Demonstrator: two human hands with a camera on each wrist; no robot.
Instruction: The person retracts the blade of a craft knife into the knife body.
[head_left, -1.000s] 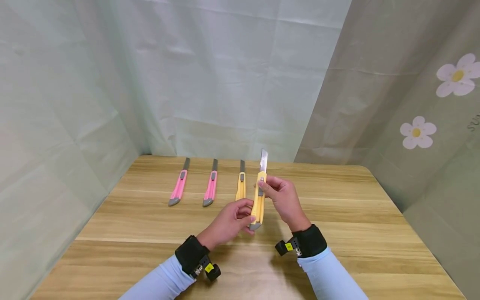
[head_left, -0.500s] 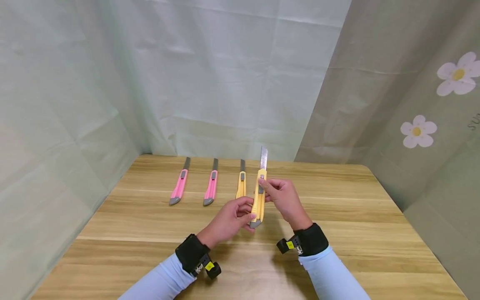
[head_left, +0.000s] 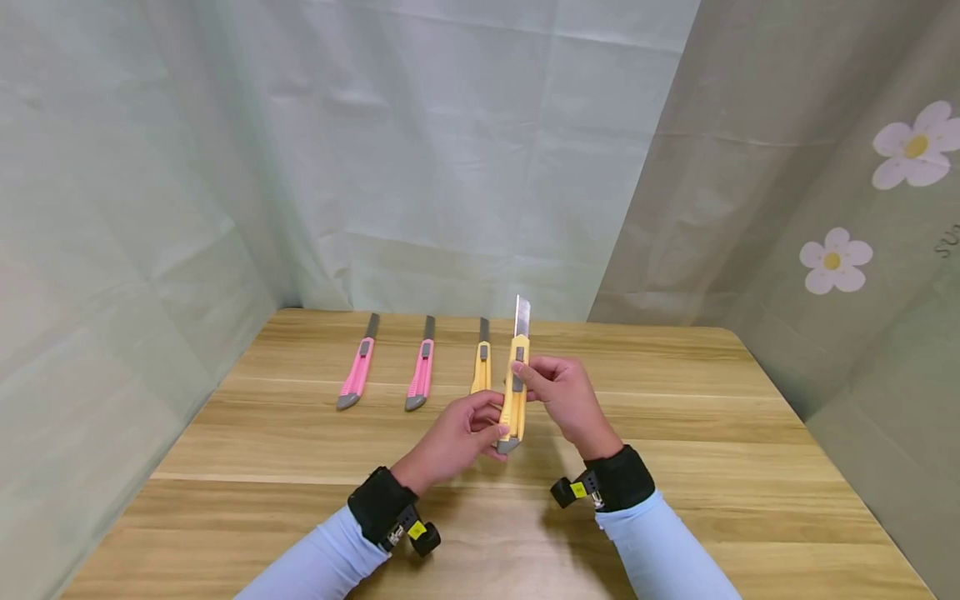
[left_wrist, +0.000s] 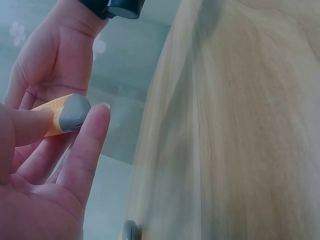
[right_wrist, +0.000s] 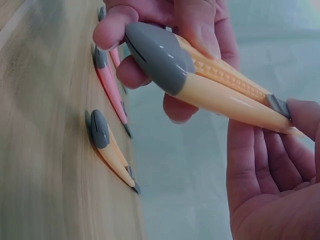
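Blade [head_left: 522,318] is poking out; my left hand [head_left: 456,437] and right hand [head_left: 567,400] are pinching this yellow cutter [head_left: 514,408] above the worktop [head_left: 697,433]. Three cutters [head_left: 422,372] are lying near its far edge; only mine isn't yet.

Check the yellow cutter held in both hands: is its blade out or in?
Out: the head view shows the silver blade jutting from the far end of the held yellow cutter.

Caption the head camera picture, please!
Left hand and right hand hold a yellow cutter, with three more cutters on the table.
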